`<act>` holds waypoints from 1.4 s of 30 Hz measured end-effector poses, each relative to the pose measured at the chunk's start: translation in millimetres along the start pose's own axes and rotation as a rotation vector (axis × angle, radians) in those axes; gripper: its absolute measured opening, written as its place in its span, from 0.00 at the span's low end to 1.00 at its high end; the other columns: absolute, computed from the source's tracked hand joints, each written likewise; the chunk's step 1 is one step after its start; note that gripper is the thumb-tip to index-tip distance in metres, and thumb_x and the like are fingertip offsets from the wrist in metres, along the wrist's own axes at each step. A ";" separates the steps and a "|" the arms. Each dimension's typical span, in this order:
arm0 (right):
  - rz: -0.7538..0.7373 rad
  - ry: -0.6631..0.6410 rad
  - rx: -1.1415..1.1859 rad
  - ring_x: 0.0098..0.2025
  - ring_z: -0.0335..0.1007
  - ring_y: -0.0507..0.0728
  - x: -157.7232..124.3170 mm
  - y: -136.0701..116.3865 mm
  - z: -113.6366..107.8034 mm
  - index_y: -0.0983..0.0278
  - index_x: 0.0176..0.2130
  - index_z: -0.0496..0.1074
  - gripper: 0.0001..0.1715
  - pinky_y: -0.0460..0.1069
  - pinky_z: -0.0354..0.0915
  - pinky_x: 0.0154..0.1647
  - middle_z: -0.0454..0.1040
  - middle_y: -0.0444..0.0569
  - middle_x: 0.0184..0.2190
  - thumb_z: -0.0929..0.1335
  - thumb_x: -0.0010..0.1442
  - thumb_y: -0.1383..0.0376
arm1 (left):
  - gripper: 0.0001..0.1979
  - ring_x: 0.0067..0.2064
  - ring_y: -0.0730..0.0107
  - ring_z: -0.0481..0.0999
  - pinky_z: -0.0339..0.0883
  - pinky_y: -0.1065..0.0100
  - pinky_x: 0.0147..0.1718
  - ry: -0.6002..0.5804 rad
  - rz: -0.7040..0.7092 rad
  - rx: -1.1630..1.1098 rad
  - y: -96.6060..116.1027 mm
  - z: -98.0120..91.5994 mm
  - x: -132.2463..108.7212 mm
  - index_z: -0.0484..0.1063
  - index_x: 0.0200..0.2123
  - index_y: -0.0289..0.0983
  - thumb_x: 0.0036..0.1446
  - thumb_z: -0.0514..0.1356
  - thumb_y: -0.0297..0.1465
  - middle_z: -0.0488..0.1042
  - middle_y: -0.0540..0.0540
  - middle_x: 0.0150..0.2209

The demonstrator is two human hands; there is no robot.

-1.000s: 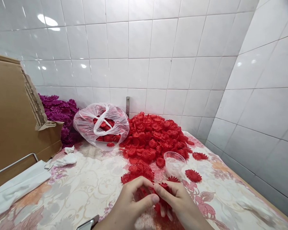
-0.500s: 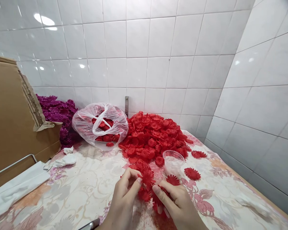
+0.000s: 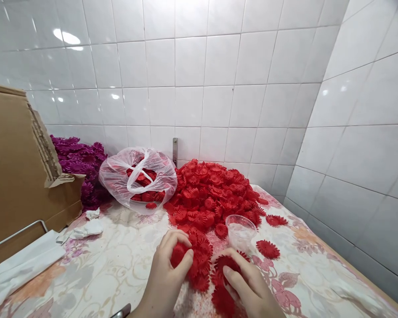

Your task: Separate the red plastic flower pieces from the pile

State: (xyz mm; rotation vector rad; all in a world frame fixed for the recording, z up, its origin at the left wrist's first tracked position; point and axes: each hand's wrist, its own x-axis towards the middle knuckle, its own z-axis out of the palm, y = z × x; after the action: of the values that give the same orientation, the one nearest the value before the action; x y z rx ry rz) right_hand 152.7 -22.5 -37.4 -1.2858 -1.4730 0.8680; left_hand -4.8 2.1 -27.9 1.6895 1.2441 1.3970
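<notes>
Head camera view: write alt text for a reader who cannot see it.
The left hand pinches a red flower head and the right hand cups a second flower head, on a floral tablecloth. Behind lie a red flower heap, a plastic cup, a bag of more, and purple flowers.

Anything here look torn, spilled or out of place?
The cardboard box at left has a ragged, torn edge. A few red flowers lie apart from the red pile; crumpled white scraps sit beside the box.

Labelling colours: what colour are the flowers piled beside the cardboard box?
Purple. The flowers show best in the head view.
</notes>
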 end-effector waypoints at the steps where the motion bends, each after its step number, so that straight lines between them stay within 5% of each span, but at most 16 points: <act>1: 0.003 0.003 -0.007 0.39 0.67 0.59 -0.3 -0.2 -0.4 0.60 0.35 0.71 0.16 0.48 0.60 0.41 0.74 0.48 0.34 0.62 0.54 0.53 | 0.05 0.36 0.64 0.68 0.60 0.67 0.37 -0.042 0.003 -0.014 1.5 1.2 -1.7 0.65 0.24 0.38 0.50 0.55 0.31 0.69 0.48 0.30; 8: -0.099 -0.200 -0.102 0.39 0.68 0.58 0.6 -0.9 1.4 0.60 0.40 0.72 0.16 0.48 0.60 0.40 0.75 0.49 0.37 0.60 0.58 0.59 | 0.04 0.36 0.66 0.69 0.61 0.68 0.37 -0.269 0.097 0.041 3.0 1.0 -8.4 0.69 0.29 0.38 0.51 0.58 0.33 0.71 0.47 0.31; 16: -0.003 -0.283 0.028 0.21 0.60 0.50 2.8 3.9 -3.1 0.64 0.29 0.69 0.16 0.44 0.54 0.23 0.63 0.41 0.16 0.61 0.58 0.56 | 0.04 0.36 0.67 0.71 0.63 0.69 0.36 -0.291 0.041 0.012 3.7 -0.4 -11.5 0.68 0.31 0.38 0.51 0.59 0.32 0.71 0.48 0.33; 27: 0.123 -0.281 0.220 0.17 0.58 0.47 4.1 -5.1 -4.6 0.65 0.17 0.64 0.23 0.43 0.53 0.18 0.66 0.42 0.14 0.66 0.52 0.51 | 0.06 0.35 0.70 0.72 0.63 0.71 0.36 -0.365 0.116 -0.035 12.7 -2.3 -13.4 0.73 0.31 0.37 0.53 0.58 0.32 0.73 0.48 0.32; 37: 0.133 -0.411 0.284 0.20 0.62 0.48 7.3 -1.5 -4.4 0.65 0.28 0.65 0.17 0.44 0.58 0.22 0.68 0.42 0.19 0.64 0.55 0.54 | 0.06 0.29 0.71 0.73 0.68 0.69 0.30 -0.330 -0.172 -0.337 -0.1 2.1 -9.8 0.68 0.33 0.36 0.50 0.60 0.31 0.71 0.50 0.29; 42: 0.149 -0.400 0.357 0.22 0.65 0.49 8.1 -4.2 -2.0 0.66 0.30 0.66 0.16 0.45 0.61 0.24 0.69 0.42 0.21 0.65 0.52 0.54 | 0.04 0.28 0.73 0.73 0.68 0.69 0.31 -0.351 -0.172 -0.343 -0.4 2.8 -10.4 0.68 0.32 0.36 0.50 0.59 0.29 0.71 0.49 0.30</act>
State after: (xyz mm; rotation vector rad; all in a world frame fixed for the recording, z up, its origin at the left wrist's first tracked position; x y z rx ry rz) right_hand 153.5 -15.5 -31.3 -0.9983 -1.4452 1.4808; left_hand -2.2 -7.1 -33.0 1.4723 0.8735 1.0819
